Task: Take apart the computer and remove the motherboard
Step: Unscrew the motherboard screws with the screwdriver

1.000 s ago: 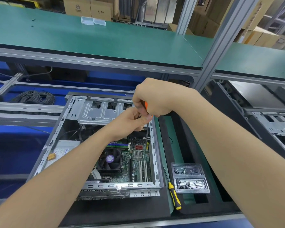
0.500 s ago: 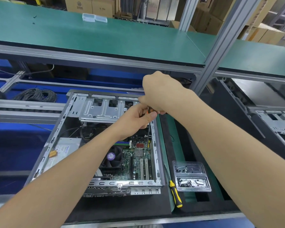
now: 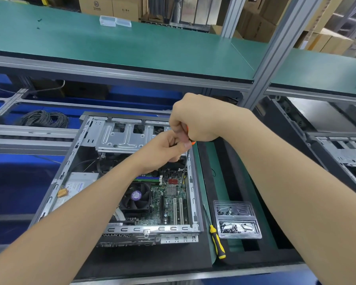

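An open computer case (image 3: 56, 182) lies on the black mat. Inside it sits the green motherboard (image 3: 171, 202) with a black CPU fan (image 3: 135, 197). My right hand (image 3: 193, 118) grips the orange handle of a screwdriver (image 3: 184, 167), whose thin shaft runs down to the board's right edge near the red connectors. My left hand (image 3: 162, 149) pinches the shaft just below the handle. The tip's contact point is too small to make out.
A yellow-and-black screwdriver (image 3: 217, 241) lies right of the case. Beside it is a clear tray (image 3: 236, 220) holding several screws. A silver drive cage (image 3: 123, 136) spans the case's far end. Another opened case (image 3: 341, 153) stands at the right. A green shelf (image 3: 132, 44) runs overhead.
Both hands stay together on the orange screwdriver over the case's right edge. My right hand has turned slightly on the handle; the shaft still points at the same spot.
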